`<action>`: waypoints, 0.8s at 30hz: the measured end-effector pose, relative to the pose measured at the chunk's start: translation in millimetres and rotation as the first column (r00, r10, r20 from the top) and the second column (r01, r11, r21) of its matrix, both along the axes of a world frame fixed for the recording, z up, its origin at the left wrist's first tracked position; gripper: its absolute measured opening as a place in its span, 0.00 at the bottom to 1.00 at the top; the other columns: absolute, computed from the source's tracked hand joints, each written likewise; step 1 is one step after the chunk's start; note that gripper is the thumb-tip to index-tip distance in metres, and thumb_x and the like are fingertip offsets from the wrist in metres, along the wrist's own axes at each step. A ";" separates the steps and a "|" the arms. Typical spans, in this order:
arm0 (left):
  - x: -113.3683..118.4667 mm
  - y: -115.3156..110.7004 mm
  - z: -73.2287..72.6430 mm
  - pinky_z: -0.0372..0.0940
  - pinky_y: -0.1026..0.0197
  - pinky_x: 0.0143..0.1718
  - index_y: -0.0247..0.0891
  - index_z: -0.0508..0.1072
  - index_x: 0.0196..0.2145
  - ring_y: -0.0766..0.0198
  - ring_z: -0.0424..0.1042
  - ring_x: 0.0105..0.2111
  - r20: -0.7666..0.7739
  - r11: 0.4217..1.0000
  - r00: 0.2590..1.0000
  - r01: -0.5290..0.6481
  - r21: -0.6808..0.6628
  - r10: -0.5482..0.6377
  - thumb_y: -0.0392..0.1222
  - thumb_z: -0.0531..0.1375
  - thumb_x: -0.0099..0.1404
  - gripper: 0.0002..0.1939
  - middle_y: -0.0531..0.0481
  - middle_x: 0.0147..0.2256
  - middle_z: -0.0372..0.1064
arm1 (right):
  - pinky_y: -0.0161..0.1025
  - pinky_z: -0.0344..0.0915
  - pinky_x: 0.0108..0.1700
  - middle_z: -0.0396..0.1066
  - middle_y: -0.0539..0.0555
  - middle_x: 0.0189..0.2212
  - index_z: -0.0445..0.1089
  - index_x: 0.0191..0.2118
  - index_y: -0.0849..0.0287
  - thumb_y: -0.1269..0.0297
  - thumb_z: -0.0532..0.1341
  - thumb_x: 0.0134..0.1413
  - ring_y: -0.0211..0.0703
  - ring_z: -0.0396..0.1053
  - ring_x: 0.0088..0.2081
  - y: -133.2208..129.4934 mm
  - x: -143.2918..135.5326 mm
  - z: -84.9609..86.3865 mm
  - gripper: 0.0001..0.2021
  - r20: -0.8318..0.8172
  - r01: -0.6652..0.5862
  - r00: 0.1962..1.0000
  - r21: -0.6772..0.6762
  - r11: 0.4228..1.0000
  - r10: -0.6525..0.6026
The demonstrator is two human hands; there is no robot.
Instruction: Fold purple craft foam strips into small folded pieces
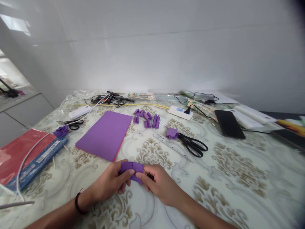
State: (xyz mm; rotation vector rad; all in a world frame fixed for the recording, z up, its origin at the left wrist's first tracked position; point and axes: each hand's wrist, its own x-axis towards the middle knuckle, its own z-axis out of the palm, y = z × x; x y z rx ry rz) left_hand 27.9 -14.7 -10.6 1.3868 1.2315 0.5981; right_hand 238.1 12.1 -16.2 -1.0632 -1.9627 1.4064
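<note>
Both of my hands pinch a folded piece of purple paper [132,166] just above the patterned tablecloth [152,146]. My left hand [109,178] grips its left end, with the thumb across the front. On the other end, my right hand [158,183] is closed, its thumb pressing near the middle crease. The undersides of the fingers are partly hidden. Beyond the hands lies a stack of purple paper sheets [105,135], with a red edge showing beneath. Several small folded purple paper pieces [147,117] sit past it to the right.
Black-handled scissors [193,144] lie to the right by a clear ruler [171,146], a purple piece over their blades. A white power strip [180,112], black phone [230,124] and cables stand farther back. At left are a red-and-blue packet [28,156], small scissors [73,124] and crumpled purple paper [61,131].
</note>
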 end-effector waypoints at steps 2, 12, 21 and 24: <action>1.8 0.9 0.1 0.55 0.68 0.18 0.36 0.68 0.29 0.70 0.61 0.16 -0.011 0.999 0.999 -0.042 0.001 0.042 0.58 0.56 0.70 0.22 0.56 0.18 0.63 | 0.34 0.52 0.24 0.61 0.46 0.16 0.63 0.23 0.58 0.55 0.56 0.66 0.35 0.56 0.20 0.7 0.0 0.0 0.20 0.009 0.011 1.000 0.009 1.000 -0.011; 12.9 7.6 8.2 0.60 0.65 0.22 0.35 0.70 0.26 0.67 0.65 0.19 0.017 0.996 0.996 -0.087 0.032 0.086 0.58 0.58 0.68 0.23 0.51 0.20 0.67 | 0.35 0.57 0.30 0.65 0.48 0.19 0.63 0.24 0.58 0.52 0.50 0.72 0.37 0.62 0.22 3.6 1.7 -5.3 0.24 -0.030 0.067 0.997 0.093 0.993 -0.065; 0.5 7.2 8.7 0.62 0.65 0.28 0.33 0.74 0.33 0.65 0.69 0.25 0.028 0.997 0.998 0.050 0.055 -0.051 0.53 0.59 0.70 0.18 0.51 0.25 0.71 | 0.34 0.56 0.27 0.68 0.49 0.19 0.67 0.26 0.59 0.55 0.52 0.71 0.36 0.62 0.22 3.3 5.9 0.3 0.22 -0.001 -0.043 0.999 0.069 0.997 0.043; 1.0 8.0 5.0 0.64 0.64 0.29 0.34 0.74 0.37 0.64 0.71 0.26 0.052 0.997 0.998 0.022 0.073 -0.026 0.54 0.60 0.70 0.18 0.50 0.27 0.72 | 0.34 0.56 0.28 0.66 0.48 0.18 0.66 0.24 0.59 0.56 0.52 0.71 0.35 0.61 0.21 2.7 6.1 -0.5 0.23 0.017 -0.057 0.998 0.100 0.993 0.056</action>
